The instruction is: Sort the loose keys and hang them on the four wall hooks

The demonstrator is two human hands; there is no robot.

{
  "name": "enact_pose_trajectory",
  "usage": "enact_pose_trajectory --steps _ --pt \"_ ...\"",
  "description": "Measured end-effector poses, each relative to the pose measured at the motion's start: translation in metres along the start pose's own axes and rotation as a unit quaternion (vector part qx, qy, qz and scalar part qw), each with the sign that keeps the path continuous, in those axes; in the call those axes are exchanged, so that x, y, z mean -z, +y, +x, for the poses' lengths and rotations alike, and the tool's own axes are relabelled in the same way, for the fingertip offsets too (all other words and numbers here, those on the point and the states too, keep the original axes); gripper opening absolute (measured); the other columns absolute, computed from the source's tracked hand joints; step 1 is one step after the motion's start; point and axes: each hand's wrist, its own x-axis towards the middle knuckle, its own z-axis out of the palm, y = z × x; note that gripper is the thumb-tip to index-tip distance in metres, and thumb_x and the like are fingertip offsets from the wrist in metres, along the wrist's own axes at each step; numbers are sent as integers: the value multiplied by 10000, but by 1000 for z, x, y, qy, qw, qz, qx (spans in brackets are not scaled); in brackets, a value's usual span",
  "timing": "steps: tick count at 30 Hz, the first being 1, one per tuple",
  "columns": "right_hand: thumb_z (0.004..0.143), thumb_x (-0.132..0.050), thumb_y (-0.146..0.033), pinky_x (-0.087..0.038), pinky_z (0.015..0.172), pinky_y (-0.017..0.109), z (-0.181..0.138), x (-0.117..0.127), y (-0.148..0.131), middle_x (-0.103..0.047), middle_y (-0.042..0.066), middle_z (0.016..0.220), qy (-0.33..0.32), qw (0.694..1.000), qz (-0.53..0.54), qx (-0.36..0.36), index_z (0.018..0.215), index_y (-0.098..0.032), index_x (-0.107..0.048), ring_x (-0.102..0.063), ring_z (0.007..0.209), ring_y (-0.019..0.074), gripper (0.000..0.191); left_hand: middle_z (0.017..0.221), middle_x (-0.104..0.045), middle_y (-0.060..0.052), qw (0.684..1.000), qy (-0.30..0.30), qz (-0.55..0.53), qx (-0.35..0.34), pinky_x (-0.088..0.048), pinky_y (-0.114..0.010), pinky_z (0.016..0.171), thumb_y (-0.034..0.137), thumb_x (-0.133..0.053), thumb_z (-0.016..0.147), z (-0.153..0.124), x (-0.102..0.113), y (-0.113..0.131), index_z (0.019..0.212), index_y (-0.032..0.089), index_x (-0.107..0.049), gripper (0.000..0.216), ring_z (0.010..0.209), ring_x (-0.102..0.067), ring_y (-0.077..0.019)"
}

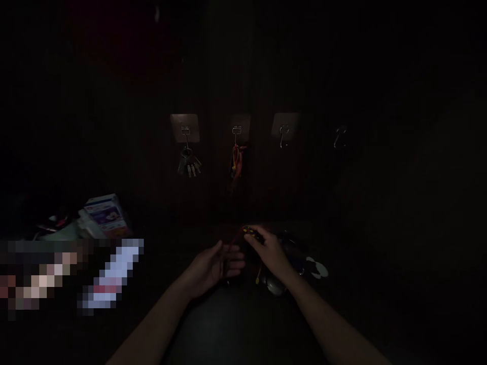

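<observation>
The scene is very dark. My left hand (215, 266) lies palm up with its fingers stretched out, and a thin red cord (236, 238) runs just above its fingertips. My right hand (268, 249) is closed in a pinch on a small dark object with red and yellow spots (251, 232), attached to that cord. Under the right hand lie dim objects, one pale and rounded (274, 286), another white and flat (317, 267). What they are cannot be made out.
On the dark wall ahead hang a row of hooks: a bunch of keys (189, 165) on the left one, a red lanyard (236, 161) on the second, two bare hooks (283, 136) to the right. A small printed box (106, 215) sits at left.
</observation>
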Motion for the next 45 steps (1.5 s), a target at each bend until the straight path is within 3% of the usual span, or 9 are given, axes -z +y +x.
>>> enact_pose_trajectory --steps 3,5,13,18,24,30,35,45 --pt "808 -521 -392 -468 846 361 2 1 2 -694 43 990 20 1000 -7 -13 987 -221 -626 -625 943 220 269 1183 -597 -159 999 -31 -31 18 -425 -340 886 397 -458 884 -3 2 4 1126 114 -584 393 1013 -611 -223" --pt "803 -524 -393 -472 832 362 3 1 5 -698 44 974 35 999 -9 -16 985 -220 -631 -631 919 221 273 1228 -571 -167 998 -43 -40 23 -415 -334 915 352 -467 883 -4 4 5 1171 107 -557 389 1062 -591 -229" --pt "799 -518 -429 -484 764 333 6 2 19 -700 41 923 60 998 -10 -22 999 -212 -631 -638 859 216 316 1168 -616 -173 999 -34 -31 18 -392 -381 963 163 -505 819 -4 9 3 1142 91 -570 338 1065 -600 -248" --pt "789 -525 -436 -486 743 330 7 3 17 -696 50 928 73 997 3 -30 998 -204 -629 -634 864 222 329 1155 -623 -160 999 -32 -6 23 -393 -409 971 151 -545 811 -6 6 4 1141 110 -576 333 1076 -594 -254" --pt "783 -531 -442 -485 727 323 6 3 17 -694 44 906 82 996 8 -32 1001 -201 -634 -631 838 219 341 1105 -647 -133 997 34 63 -17 -402 -416 967 97 -698 699 -7 0 1 1112 147 -564 438 995 -635 -236" --pt "787 -521 -445 -481 652 294 5 4 16 -693 23 792 78 997 -8 -29 1009 -213 -645 -629 778 207 344 1059 -671 -162 995 35 91 -20 -407 -453 948 213 -676 753 -3 2 -4 985 136 -539 280 921 -666 -235" --pt "779 -543 -429 -469 647 286 5 4 14 -696 36 848 73 997 -7 -29 992 -197 -647 -628 798 209 332 1016 -693 -161 997 1 81 -14 -397 -462 950 260 -625 794 -4 3 -6 944 147 -518 216 934 -666 -250" --pt "782 -554 -404 -475 774 320 5 4 17 -700 36 930 73 997 17 -16 978 -213 -646 -634 872 210 289 995 -699 -184 996 38 75 2 -440 -419 882 314 -567 829 -4 -1 -3 963 111 -578 243 881 -681 -258"
